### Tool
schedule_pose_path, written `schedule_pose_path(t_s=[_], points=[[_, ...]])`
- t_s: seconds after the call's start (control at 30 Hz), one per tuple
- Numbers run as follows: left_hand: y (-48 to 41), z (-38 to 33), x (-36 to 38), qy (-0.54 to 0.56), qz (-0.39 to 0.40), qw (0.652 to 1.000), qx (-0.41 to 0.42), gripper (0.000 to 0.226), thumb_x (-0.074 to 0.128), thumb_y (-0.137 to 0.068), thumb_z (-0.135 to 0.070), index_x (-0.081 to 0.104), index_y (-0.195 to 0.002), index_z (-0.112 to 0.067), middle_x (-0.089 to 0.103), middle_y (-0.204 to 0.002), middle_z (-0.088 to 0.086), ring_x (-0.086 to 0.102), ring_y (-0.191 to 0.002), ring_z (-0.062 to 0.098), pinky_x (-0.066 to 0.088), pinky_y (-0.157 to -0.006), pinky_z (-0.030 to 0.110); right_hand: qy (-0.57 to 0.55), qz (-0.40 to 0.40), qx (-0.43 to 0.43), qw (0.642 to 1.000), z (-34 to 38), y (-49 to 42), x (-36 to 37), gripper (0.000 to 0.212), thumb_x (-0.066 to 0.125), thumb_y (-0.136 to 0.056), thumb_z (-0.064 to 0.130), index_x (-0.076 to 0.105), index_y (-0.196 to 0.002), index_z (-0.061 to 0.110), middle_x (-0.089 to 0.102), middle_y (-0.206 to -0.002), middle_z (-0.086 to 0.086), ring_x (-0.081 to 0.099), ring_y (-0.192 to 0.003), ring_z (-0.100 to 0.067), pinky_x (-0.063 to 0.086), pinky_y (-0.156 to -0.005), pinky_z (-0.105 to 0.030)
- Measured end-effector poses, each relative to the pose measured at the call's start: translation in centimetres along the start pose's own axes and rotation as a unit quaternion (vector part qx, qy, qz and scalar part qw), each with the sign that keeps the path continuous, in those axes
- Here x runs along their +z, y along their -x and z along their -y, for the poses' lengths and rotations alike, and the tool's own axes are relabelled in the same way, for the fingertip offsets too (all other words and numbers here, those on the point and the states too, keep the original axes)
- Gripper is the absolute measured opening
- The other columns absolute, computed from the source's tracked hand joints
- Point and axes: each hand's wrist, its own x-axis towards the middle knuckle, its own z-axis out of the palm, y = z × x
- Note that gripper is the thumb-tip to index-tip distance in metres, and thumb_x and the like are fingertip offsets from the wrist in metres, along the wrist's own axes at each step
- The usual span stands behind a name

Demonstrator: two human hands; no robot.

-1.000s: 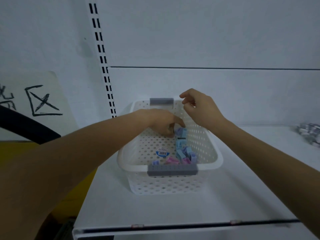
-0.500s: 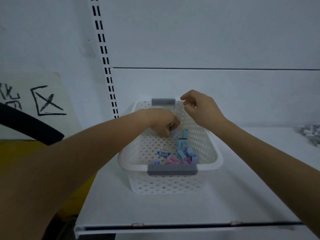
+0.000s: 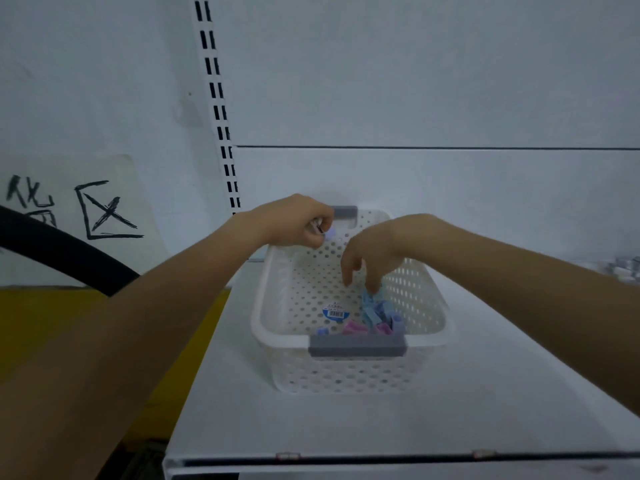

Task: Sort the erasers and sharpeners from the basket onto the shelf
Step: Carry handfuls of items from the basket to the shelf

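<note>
Basket (image 3: 259, 318) on shelf (image 3: 485, 393) | left hand (image 3: 294, 221) now raised over basket's far rim, pinching small bluish piece (image 3: 330, 233) | right hand (image 3: 372, 254) lowered inside, fingers loose, touching blue pile (image 3: 375, 308) | second pick apparently starting

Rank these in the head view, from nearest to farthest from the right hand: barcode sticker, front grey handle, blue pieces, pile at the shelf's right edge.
1. Blue pieces, directly under the right hand's fingertips.
2. Barcode sticker, on the basket floor, to the left.
3. Front grey handle, near rim.
4. Pile, far right on the shelf.
</note>
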Motion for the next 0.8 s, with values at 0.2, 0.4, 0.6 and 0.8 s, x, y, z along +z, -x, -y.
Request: schedule_pose_path(t_s=[0.2, 0.4, 0.6, 0.8], points=[[0.0, 0.0, 0.5, 0.011, -0.03, 0.999, 0.006, 0.008, 0.059, -0.085, -0.018, 0.051, -0.083, -0.017, 0.053, -0.082, -0.001, 0.046, -0.073, 0.015, 0.036, -0.061, 0.023, 0.006, 0.006, 0.007, 1.0, 0.2, -1.9, 0.8, 0.039, 0.071, -0.077, 0.017, 0.055, -0.113, 0.021, 0.041, -0.1, 0.003, 0.05, -0.099, -0.02, 0.048, -0.087, -0.031], [0.0, 0.2, 0.7, 0.012, -0.047, 0.999, 0.005, 0.01, 0.06, -0.084, -0.018, 0.057, -0.091, -0.013, 0.056, -0.088, 0.001, 0.049, -0.078, 0.017, 0.04, -0.068, 0.029, -0.136, -0.083, -0.033, 0.987, -0.4, -2.3, 0.8, 0.025, 0.059, -0.086, 0.008, 0.059, -0.109, 0.015, 0.057, -0.107, -0.003, 0.054, -0.09, -0.016, 0.047, -0.08, -0.025], [0.0, 0.2, 0.8, 0.02, -0.07, 0.997, -0.001, 0.01, 0.06, -0.083, -0.016, 0.058, -0.092, -0.012, 0.055, -0.086, 0.001, 0.048, -0.079, 0.017, 0.038, -0.067, 0.028, -0.282, -0.05, -0.04, 0.957, -0.7, -1.6, 0.1, 0.036, 0.056, -0.087, 0.006, 0.055, -0.122, 0.016, 0.048, -0.131, -0.005, 0.049, -0.112, -0.015, 0.051, -0.084, -0.025], [0.3, 0.1, 0.8, 0.052, -0.096, 0.994, 0.0, 0.01, 0.058, -0.086, -0.02, 0.056, -0.088, -0.011, 0.054, -0.083, 0.003, 0.046, -0.074, 0.016, 0.035, -0.061, 0.02, -0.178, 0.037, 0.027, 0.983, 0.0, -1.9, 0.2, 0.055, 0.071, -0.079, 0.024, 0.047, -0.128, 0.026, 0.034, -0.113, 0.008, 0.04, -0.109, -0.018, 0.048, -0.082, -0.027]])
